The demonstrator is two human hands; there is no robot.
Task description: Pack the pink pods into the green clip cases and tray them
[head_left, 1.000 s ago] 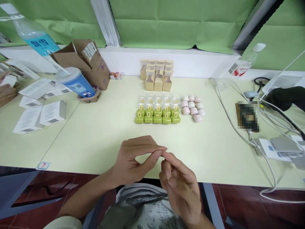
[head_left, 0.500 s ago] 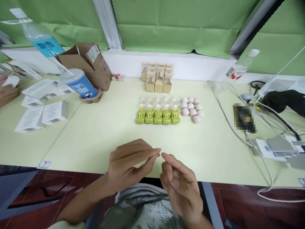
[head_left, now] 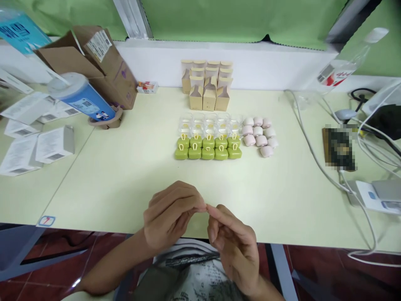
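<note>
My left hand [head_left: 172, 213] is over the front of the table, its fingers bent and the tips pressed together, with no object visible in it. My right hand [head_left: 234, 246] is curled, palm turned up, with the index finger stretched toward the left; its tip touches the left fingertips. Nothing shows in it either. Beyond both hands stand two rows of green glossy cases with cream loops [head_left: 208, 153]. Behind these are clear plastic cups [head_left: 210, 124] with yellowish centres. To their right sits a cluster of pale pink and white rounded pieces [head_left: 257, 131].
Small open cardboard boxes [head_left: 196, 100] stand by the back wall. Left are a brown carton [head_left: 115, 79], a blue paper cup [head_left: 89, 104] in a holder and white boxes [head_left: 56, 144]. A clear bottle [head_left: 341, 71], white cables [head_left: 307, 142] and a blurred-out item [head_left: 340, 148] lie right.
My hands have come together, so the right index tip now meets the left fingertips. The left fingers are more bent. The view has tipped down and moved closer to the table.
</note>
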